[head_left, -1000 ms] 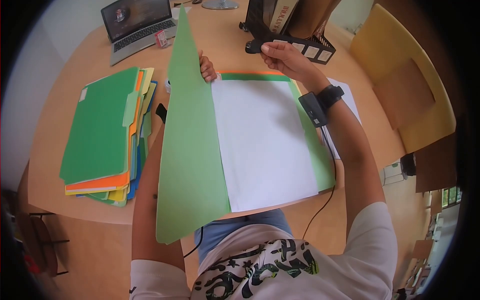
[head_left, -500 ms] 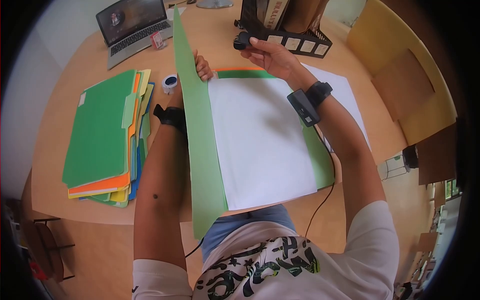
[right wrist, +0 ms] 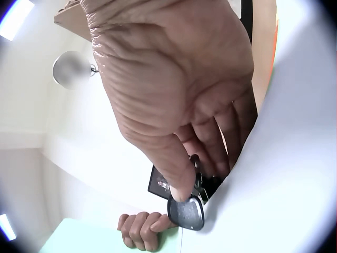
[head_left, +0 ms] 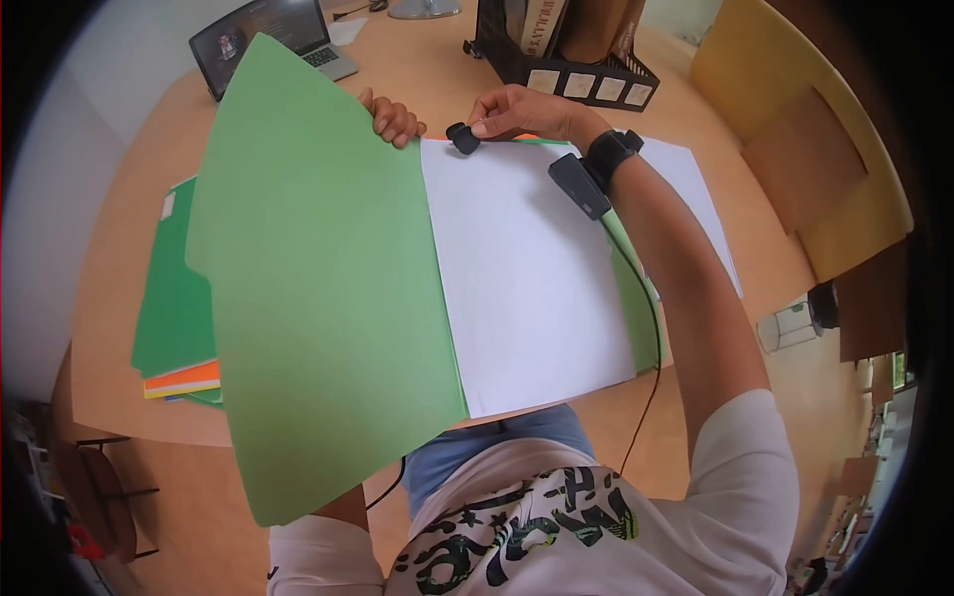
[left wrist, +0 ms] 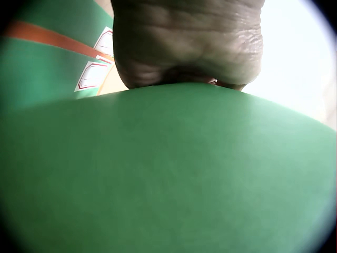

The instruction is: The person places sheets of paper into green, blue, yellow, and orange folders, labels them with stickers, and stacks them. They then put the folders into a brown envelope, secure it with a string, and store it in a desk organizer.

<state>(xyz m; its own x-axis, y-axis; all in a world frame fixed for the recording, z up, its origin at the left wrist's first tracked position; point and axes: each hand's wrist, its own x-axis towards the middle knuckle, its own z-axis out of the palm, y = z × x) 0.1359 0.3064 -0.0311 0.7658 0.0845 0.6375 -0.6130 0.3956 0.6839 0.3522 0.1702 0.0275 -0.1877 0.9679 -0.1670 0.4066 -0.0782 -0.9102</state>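
A light green file folder (head_left: 318, 288) lies open, its left cover raised and tilted leftward. White paper (head_left: 532, 278) rests on its right side. My left hand (head_left: 395, 121) grips the cover near the fold at the top, fingers curled over its edge; in the left wrist view the green cover (left wrist: 168, 168) hides the fingertips. Between thumb and fingers my right hand (head_left: 532, 111) pinches a black clip (head_left: 462, 139) at the paper's top edge, close to the fold. The right wrist view shows the clip's flat dark face (right wrist: 187, 213) under my thumb, overlapping the paper's edge.
Behind the raised cover, a stack of coloured folders (head_left: 174, 288) is partly hidden. A laptop (head_left: 253, 45) stands at the back left, a black desk organizer (head_left: 606, 91) with books at the back right. More white paper (head_left: 686, 199) lies beyond my right wrist; a yellow chair (head_left: 795, 129) is farther right.
The folder's cover, nearly upright half a second ago, has swung down to the left over the folder stack. My right hand has brought the black clip down and left to the paper's top edge.
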